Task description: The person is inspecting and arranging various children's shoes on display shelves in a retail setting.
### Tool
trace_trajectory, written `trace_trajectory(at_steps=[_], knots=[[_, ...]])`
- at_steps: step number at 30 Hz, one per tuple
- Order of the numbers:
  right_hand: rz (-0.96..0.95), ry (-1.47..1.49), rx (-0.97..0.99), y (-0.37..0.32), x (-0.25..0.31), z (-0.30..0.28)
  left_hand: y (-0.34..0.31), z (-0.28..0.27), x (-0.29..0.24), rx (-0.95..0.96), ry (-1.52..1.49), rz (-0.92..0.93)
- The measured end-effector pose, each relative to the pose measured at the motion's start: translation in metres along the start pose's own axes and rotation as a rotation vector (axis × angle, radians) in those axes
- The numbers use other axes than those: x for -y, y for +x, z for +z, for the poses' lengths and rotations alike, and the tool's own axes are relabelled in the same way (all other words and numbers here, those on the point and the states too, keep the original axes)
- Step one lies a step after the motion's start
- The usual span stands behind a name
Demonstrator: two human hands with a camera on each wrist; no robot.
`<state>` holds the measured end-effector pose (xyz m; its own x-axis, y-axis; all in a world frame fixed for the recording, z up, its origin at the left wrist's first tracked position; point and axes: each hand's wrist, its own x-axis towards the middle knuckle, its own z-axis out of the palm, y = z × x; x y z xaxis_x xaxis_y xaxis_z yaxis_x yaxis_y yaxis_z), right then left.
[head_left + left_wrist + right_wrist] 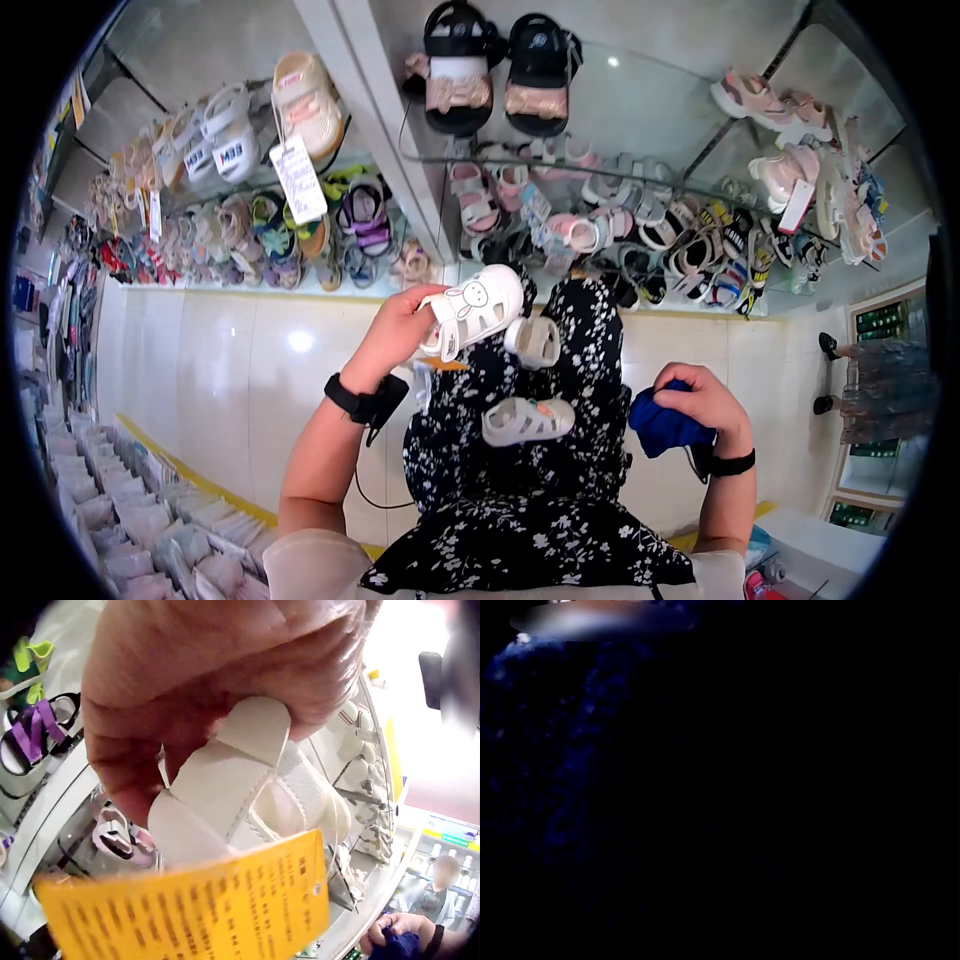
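My left hand grips a white child's sandal with a rabbit face drawn on its toe, holding it by the heel end. In the left wrist view the sandal's straps show under the fingers, and a yellow printed tag hangs in front. My right hand holds a bunched blue cloth off to the right of the knees. A pale sandal lies on the flowered black skirt, and another white sandal is by the knees. Dark blue cloth covers much of the right wrist view.
Glass shelves ahead carry many children's sandals, with black-and-pink ones on top. Wrapped packets fill the lower left. Pale floor tiles lie around the knees. Another person's legs show at the far right.
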<state>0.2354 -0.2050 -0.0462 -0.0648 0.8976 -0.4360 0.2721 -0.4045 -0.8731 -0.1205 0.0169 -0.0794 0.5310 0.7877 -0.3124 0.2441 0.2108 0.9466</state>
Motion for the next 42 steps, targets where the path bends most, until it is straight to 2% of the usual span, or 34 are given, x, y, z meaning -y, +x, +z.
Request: trace_trajectory(at_steps=[2,5,8,12,15,19,24,27,28,29,31,33,34,35,37,40,41,42], knots=[[0.089,-0.150,0.135,0.004,0.021,0.023,-0.001,-0.002,0.010,0.003,-0.010,-0.038],[-0.013,-0.842,0.309,0.016,0.029,0.064,0.001,0.002,0.023,-0.023,-0.078,0.009],[-0.103,-0.968,0.426,0.028,0.044,0.086,0.000,0.003,0.019,-0.006,-0.079,-0.023],[-0.238,-1.028,0.478,0.049,0.066,0.109,-0.002,-0.008,0.024,-0.002,-0.080,-0.007],[-0.309,-1.069,0.460,0.070,0.041,0.128,-0.003,-0.015,0.032,-0.005,-0.077,0.008],[-0.241,-1.074,0.447,0.083,0.044,0.136,-0.013,-0.016,0.034,-0.007,-0.044,-0.004],[-0.318,-1.014,0.375,0.074,0.044,0.125,-0.022,-0.016,0.046,-0.015,-0.104,0.010],[-0.236,-0.756,0.199,0.048,0.061,0.088,-0.031,-0.010,0.043,0.004,-0.011,0.006],[-0.204,-0.578,0.098,0.040,0.058,0.074,-0.035,-0.003,0.041,-0.014,0.034,0.016],[-0.170,-0.397,-0.003,0.031,0.054,0.061,-0.039,0.004,0.039,0.002,0.141,0.125],[-0.079,-0.081,-0.168,0.015,0.058,0.040,-0.042,0.027,0.043,0.110,0.312,0.238],[-0.093,0.149,-0.280,0.010,0.066,0.031,-0.047,0.056,0.041,0.275,0.353,0.105],[-0.070,0.177,-0.305,0.011,0.066,0.028,-0.046,0.069,0.053,0.340,0.401,0.144],[-0.049,0.204,-0.330,0.012,0.066,0.026,-0.042,0.078,0.060,0.433,0.435,0.086],[-0.102,0.193,-0.372,0.021,0.058,0.030,-0.040,0.091,0.059,0.498,0.678,0.072],[-0.134,0.158,-0.367,0.038,0.052,0.036,-0.032,0.091,0.052,0.447,0.407,0.342],[-0.144,0.143,-0.362,0.046,0.052,0.039,-0.029,0.088,0.042,0.394,0.339,0.353],[-0.164,0.181,-0.338,0.052,0.055,0.044,-0.028,0.090,0.025,0.323,0.132,0.334]])
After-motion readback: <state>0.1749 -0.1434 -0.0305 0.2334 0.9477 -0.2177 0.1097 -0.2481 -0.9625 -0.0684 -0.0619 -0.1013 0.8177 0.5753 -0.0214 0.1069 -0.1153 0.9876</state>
